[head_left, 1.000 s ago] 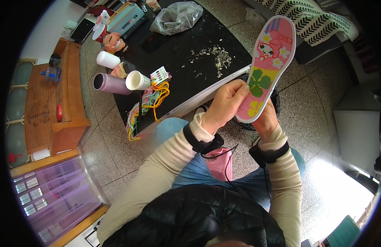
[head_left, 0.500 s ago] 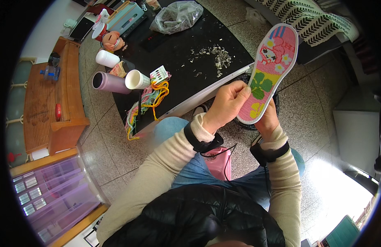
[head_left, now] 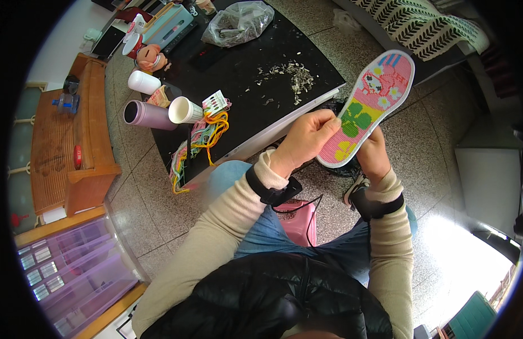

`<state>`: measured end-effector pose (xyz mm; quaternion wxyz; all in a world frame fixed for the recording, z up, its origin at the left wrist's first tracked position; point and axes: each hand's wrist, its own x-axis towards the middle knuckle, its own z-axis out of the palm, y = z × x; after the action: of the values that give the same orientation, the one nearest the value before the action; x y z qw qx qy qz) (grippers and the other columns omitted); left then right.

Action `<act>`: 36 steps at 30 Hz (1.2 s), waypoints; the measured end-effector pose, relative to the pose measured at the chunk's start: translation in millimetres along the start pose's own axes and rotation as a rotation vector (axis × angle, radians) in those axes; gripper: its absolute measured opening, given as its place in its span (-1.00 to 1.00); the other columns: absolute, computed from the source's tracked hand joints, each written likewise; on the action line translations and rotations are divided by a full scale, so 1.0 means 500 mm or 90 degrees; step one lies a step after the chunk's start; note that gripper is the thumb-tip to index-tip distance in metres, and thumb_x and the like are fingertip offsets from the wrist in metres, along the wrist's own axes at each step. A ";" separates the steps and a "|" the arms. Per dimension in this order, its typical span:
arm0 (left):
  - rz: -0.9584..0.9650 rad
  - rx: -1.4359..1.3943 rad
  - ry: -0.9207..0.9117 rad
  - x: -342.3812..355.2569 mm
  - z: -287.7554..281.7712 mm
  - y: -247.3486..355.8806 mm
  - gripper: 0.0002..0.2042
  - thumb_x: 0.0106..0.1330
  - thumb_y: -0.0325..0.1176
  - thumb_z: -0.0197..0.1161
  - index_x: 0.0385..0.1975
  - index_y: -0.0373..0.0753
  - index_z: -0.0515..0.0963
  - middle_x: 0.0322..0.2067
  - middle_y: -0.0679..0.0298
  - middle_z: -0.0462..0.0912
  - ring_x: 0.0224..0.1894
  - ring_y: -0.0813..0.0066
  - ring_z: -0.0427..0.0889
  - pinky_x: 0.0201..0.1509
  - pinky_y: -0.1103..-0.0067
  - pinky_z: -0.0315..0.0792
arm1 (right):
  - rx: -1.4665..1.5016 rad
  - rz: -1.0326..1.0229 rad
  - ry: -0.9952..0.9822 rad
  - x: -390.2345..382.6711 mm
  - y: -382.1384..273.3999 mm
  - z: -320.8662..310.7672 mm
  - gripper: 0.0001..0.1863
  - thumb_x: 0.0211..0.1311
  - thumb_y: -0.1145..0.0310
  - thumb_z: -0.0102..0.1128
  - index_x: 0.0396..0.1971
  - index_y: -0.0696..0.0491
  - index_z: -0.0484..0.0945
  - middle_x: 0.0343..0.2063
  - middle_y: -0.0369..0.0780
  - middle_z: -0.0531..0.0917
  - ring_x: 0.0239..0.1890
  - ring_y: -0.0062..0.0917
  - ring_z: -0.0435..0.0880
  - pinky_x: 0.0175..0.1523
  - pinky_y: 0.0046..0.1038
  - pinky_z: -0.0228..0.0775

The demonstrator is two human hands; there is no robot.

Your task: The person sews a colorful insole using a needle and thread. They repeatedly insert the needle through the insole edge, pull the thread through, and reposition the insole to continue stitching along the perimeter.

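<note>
An embroidered insole [head_left: 369, 111] with a white rim is tilted in front of me, beyond my knees. Its stitched face is pink, with a cartoon figure, white flowers, a green clover and yellow patches. My left hand [head_left: 308, 137] is closed on its left edge, thumb on top. Behind the lower right edge is my right hand [head_left: 375, 156]; its fingers are hidden by the insole, so whether they hold anything does not show. Skeins of coloured thread [head_left: 204, 137] with a white card [head_left: 215, 102] lie on the table's near left corner.
A black table [head_left: 233, 76] holds a paper cup [head_left: 185, 110], a purple thermos [head_left: 149, 115], a white bottle [head_left: 144, 82], scattered seed husks [head_left: 300, 79] and a clear plastic bag [head_left: 239, 24]. A pink stool or bin [head_left: 296, 224] stands between my legs. A patterned cloth [head_left: 422, 28] covers furniture far right.
The insole has shifted slightly down and its top has leaned to the right. My left hand has moved a little left and down with it; my right hand has shifted slightly right.
</note>
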<state>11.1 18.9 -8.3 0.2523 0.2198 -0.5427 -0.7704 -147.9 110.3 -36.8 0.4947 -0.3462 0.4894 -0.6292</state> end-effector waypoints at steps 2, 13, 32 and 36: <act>0.006 0.004 -0.012 0.001 0.000 0.002 -0.78 0.53 -0.31 0.10 -0.35 -0.28 0.55 -0.44 0.53 0.51 -0.38 0.87 0.39 -0.32 0.79 0.34 | 0.027 0.013 0.007 0.002 -0.017 -0.007 -0.73 0.37 0.56 0.15 0.04 0.19 0.54 -0.09 -0.26 0.67 -0.02 -0.55 0.64 0.08 -0.49 0.51; 0.172 0.375 0.117 0.008 -0.007 -0.004 -0.78 0.46 -0.33 0.18 -0.37 -0.35 0.50 -0.59 0.30 0.47 -0.54 0.62 0.38 -0.48 0.60 0.29 | -0.513 -0.361 0.219 0.025 -0.067 0.018 -0.88 0.09 0.56 0.39 -0.35 0.10 0.65 -0.35 -0.27 0.49 -0.46 -0.61 0.39 -0.39 -0.57 0.24; 0.213 0.404 0.128 0.005 0.003 -0.009 -0.81 0.45 -0.37 0.20 -0.37 -0.36 0.50 -0.62 0.33 0.45 -0.56 0.70 0.34 -0.51 0.63 0.27 | -0.419 -0.376 0.181 0.035 -0.034 0.053 -0.88 0.11 0.64 0.30 -0.42 0.16 0.52 -0.41 -0.26 0.52 -0.40 -0.59 0.48 -0.29 -0.55 0.34; 0.223 0.405 0.108 -0.001 0.015 -0.009 -0.82 0.44 -0.38 0.21 -0.38 -0.36 0.50 -0.63 0.33 0.44 -0.58 0.70 0.32 -0.53 0.61 0.25 | -0.353 -0.397 0.234 0.037 -0.029 0.048 -0.88 0.26 0.56 0.26 -0.42 0.13 0.49 -0.40 -0.29 0.61 -0.32 -0.65 0.54 -0.22 -0.56 0.40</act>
<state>6.3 25.8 -10.1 0.3437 0.2540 -0.7615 -0.4873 -134.7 86.4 -17.0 0.0752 -0.4788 0.5918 -0.6441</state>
